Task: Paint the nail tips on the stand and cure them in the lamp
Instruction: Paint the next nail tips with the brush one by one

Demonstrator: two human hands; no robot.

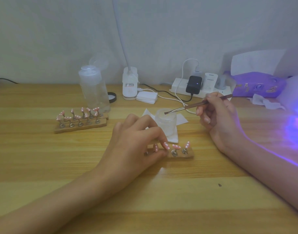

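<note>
With the left hand (136, 141) pinching the near stand (182, 153) of nail tips (176, 146) on the tabletop (178, 191), we hold the brush (195, 105) in the right hand (215, 114), bristles pointing left over the jar (166, 122), just beyond the stand.

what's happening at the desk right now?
A person is doing nail-tip painting. The left hand steadies a small wooden stand carrying pink nail tips near the desk's middle. The right hand holds a brush with its bristles over an open frosted jar behind the stand. Two more stands with pink tips sit to the left. A curing lamp glows violet at the right edge.
</note>
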